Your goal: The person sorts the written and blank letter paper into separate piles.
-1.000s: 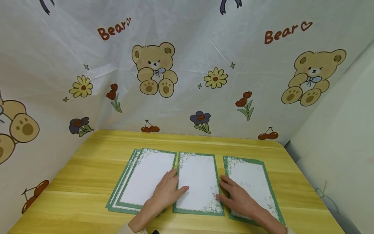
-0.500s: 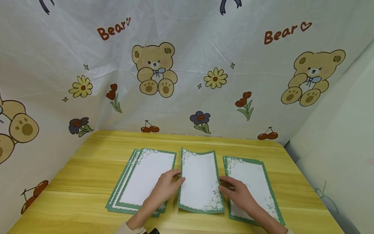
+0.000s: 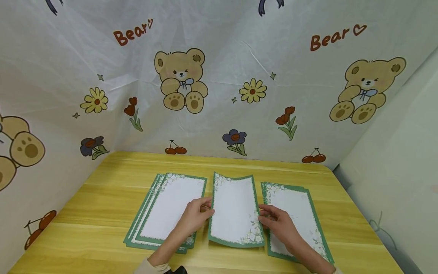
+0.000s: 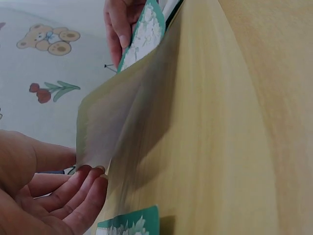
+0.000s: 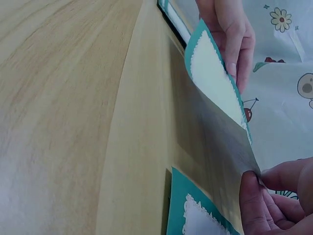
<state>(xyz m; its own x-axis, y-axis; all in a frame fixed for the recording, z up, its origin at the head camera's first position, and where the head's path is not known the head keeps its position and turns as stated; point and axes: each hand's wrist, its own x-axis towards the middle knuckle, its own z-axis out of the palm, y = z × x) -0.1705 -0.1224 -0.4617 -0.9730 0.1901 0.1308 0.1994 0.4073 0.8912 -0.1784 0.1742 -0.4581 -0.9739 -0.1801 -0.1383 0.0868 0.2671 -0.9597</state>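
Between my two hands a sheet of paper [image 3: 234, 209] with a green floral border is held just above the table, bowed along its length. My left hand [image 3: 194, 214] pinches its left edge between thumb and fingers; the left wrist view shows the fingertips under the raised sheet. On the opposite edge, my right hand [image 3: 278, 224] pinches the paper the same way, thumb on top. To the left lies a fanned stack of matching sheets [image 3: 171, 213], partly under my left forearm. Another stack of bordered sheets [image 3: 297, 205] lies beneath my right hand and forearm.
The yellow wood-grain table [image 3: 102, 213] extends around the papers. Behind it hangs a white cloth [image 3: 219, 125] printed with bears, flowers and cherries. A pale wall [image 3: 403, 171] stands on the right, with a thin cord [image 3: 380, 224] beside the table edge.
The middle sheet lay flat a second ago; both hands have since taken its side edges and lifted it slightly, curving it. The side stacks have stayed in place.
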